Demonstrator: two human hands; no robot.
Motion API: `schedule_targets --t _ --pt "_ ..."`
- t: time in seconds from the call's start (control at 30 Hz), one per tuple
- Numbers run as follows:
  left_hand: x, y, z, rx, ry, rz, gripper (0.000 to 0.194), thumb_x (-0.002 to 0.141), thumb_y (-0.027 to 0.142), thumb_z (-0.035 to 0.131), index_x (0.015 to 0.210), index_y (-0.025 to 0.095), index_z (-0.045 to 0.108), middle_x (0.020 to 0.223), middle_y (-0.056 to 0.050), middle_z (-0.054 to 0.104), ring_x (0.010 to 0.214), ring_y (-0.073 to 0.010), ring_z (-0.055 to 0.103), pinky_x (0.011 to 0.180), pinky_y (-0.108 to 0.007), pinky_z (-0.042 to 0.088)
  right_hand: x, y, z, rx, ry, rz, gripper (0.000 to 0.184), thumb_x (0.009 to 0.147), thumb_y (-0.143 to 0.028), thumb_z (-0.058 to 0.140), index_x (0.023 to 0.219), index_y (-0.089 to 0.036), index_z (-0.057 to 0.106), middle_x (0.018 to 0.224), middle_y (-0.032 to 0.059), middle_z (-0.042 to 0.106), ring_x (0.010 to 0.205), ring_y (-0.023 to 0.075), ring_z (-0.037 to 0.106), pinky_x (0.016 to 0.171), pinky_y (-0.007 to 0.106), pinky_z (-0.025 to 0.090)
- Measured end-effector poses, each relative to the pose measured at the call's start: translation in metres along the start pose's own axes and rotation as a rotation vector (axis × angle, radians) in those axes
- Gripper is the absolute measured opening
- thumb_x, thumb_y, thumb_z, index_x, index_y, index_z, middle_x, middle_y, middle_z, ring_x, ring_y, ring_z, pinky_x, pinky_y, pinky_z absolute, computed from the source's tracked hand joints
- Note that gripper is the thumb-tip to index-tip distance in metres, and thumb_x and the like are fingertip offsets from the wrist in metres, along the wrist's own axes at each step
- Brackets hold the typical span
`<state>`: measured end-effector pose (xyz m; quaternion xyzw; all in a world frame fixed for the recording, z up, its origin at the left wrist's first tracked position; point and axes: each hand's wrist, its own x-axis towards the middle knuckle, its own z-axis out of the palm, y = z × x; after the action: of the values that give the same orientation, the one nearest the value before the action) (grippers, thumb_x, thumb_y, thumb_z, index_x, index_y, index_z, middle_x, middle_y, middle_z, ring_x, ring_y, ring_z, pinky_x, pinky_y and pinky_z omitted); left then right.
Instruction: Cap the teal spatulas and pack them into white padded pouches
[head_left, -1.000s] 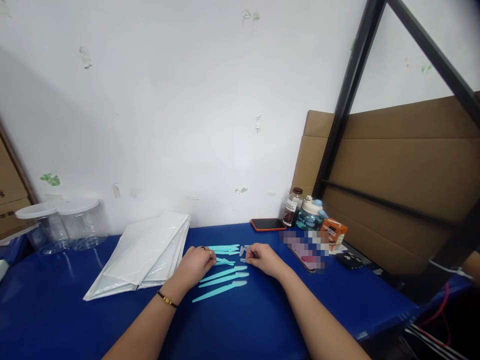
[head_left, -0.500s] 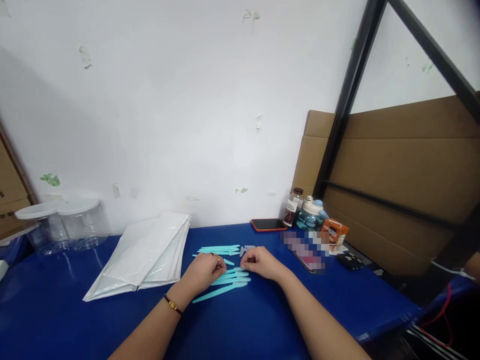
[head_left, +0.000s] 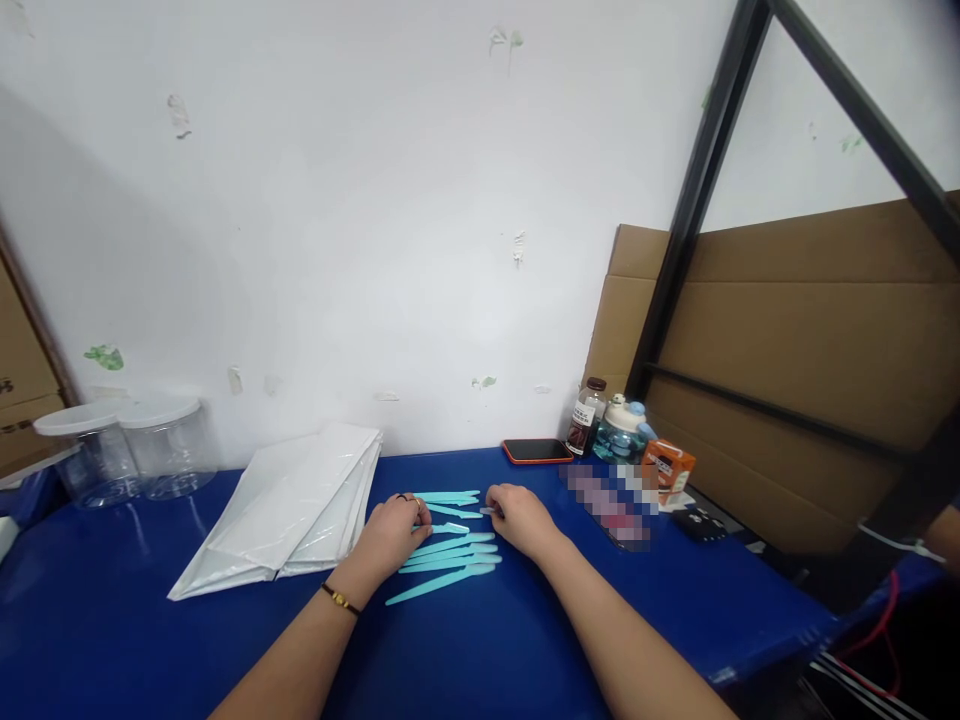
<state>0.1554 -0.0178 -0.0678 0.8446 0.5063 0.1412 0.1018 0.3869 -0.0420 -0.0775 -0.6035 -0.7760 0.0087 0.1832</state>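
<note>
Several turquoise eyebrow razors lie in a loose row on the blue table, their translucent caps pointing right. Above them, my left hand is closed on the handle of another eyebrow razor, whose bare blade end points right. My right hand, a short way to the right, pinches a small translucent cap between thumb and finger. Razor and cap are apart. Beyond the hands lie more turquoise razors, partly covered by my left hand.
White plastic mailing bags lie to the left, with two clear lidded jars behind. At the back right are a phone, a brown-capped bottle, a blue water bottle, an orange box and a dark object.
My left hand has moved left and away from the row, now with an uncapped razor showing. My right hand has shifted slightly away from me and now has a cap.
</note>
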Motion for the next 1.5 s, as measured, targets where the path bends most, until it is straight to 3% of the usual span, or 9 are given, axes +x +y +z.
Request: schedule_targets --t 0.1,0.33,0.53,0.73,0.87,1.07,1.23,1.33,1.5 --pt "0.0 0.0 0.0 -0.055 -0.018 -0.014 0.01 0.074 0.029 0.055 0.077 0.021 0.061 0.084 -0.002 0.064 0.08 -0.015 0.057 0.068 -0.023 0.037 -0.002 0.006 -0.001 0.042 0.021 0.016 0.021 0.069 -0.006 0.052 0.08 -0.017 0.065 0.08 0.0053 0.063 0.071 0.016 0.056 0.063 0.023 0.036" --pt "0.001 0.008 0.005 -0.12 -0.062 0.034 0.012 0.073 0.029 0.053 0.074 0.021 0.062 0.077 0.0 0.066 0.071 -0.0128 0.057 0.062 -0.022 0.036 -0.009 0.009 -0.002 0.465 -0.1 -0.098 0.018 0.078 -0.021 0.053 0.082 -0.018 0.07 0.071 0.0011 0.063 0.058 0.0111 0.053 0.053 0.02 0.037" --pt "0.0 0.018 0.005 -0.086 -0.059 0.052 0.012 0.073 0.029 0.054 0.075 0.02 0.062 0.078 -0.001 0.066 0.073 -0.0137 0.058 0.062 -0.022 0.036 -0.008 0.005 0.0 0.482 -0.101 -0.117 0.018 0.078 -0.019 0.054 0.083 -0.018 0.071 0.07 0.0006 0.063 0.059 0.0108 0.054 0.054 0.02 0.038" --pt "0.0 0.011 0.002 -0.066 -0.037 0.009 0.01 0.073 0.029 0.056 0.073 0.022 0.062 0.076 0.001 0.066 0.072 -0.0135 0.058 0.062 -0.022 0.035 -0.009 0.018 -0.005 0.439 -0.117 -0.076 0.016 0.078 -0.02 0.054 0.08 -0.018 0.069 0.07 0.001 0.063 0.059 0.011 0.053 0.055 0.02 0.038" --pt "0.001 0.011 0.004 -0.089 -0.049 0.014 0.01 0.073 0.029 0.056 0.074 0.022 0.062 0.075 0.001 0.066 0.071 -0.0127 0.057 0.061 -0.021 0.035 -0.01 0.011 -0.003 0.472 -0.112 -0.104 0.017 0.078 -0.018 0.053 0.082 -0.018 0.07 0.068 0.0004 0.063 0.058 0.0107 0.054 0.054 0.019 0.038" --pt "0.0 0.017 0.006 -0.13 -0.086 0.072 0.014 0.075 0.032 0.055 0.076 0.021 0.063 0.076 0.001 0.064 0.071 -0.0129 0.057 0.062 -0.022 0.037 -0.008 0.003 -0.002 0.51 -0.13 -0.198 0.02 0.076 -0.015 0.054 0.084 -0.02 0.071 0.08 0.0018 0.067 0.071 0.0129 0.06 0.065 0.021 0.043" --pt "0.004 0.004 0.005 0.006 0.05 0.103 0.029 0.083 0.035 0.046 0.106 0.026 0.06 0.107 -0.004 0.06 0.097 -0.0187 0.053 0.077 -0.027 0.037 -0.009 0.032 -0.02 0.395 0.123 0.067 0.02 0.077 -0.018 0.051 0.085 -0.018 0.07 0.084 0.004 0.067 0.075 0.0154 0.059 0.068 0.024 0.043" --pt "0.006 -0.002 0.006 0.091 0.068 0.11 0.026 0.083 0.031 0.045 0.104 0.027 0.061 0.107 -0.003 0.059 0.099 -0.0196 0.051 0.077 -0.028 0.036 -0.011 0.043 -0.025 0.307 0.089 0.142 0.018 0.074 -0.016 0.052 0.08 -0.017 0.069 0.078 0.0031 0.067 0.069 0.0144 0.058 0.064 0.023 0.041" --pt "0.005 0.002 0.002 0.118 0.054 0.129 0.015 0.081 0.03 0.049 0.08 0.024 0.063 0.086 -0.001 0.064 0.087 -0.0182 0.053 0.07 -0.029 0.032 -0.009 0.038 -0.014 0.164 -0.008 0.184 0.01 0.07 -0.022 0.062 0.077 -0.017 0.068 0.073 0.0039 0.066 0.064 0.0141 0.057 0.056 0.021 0.036"
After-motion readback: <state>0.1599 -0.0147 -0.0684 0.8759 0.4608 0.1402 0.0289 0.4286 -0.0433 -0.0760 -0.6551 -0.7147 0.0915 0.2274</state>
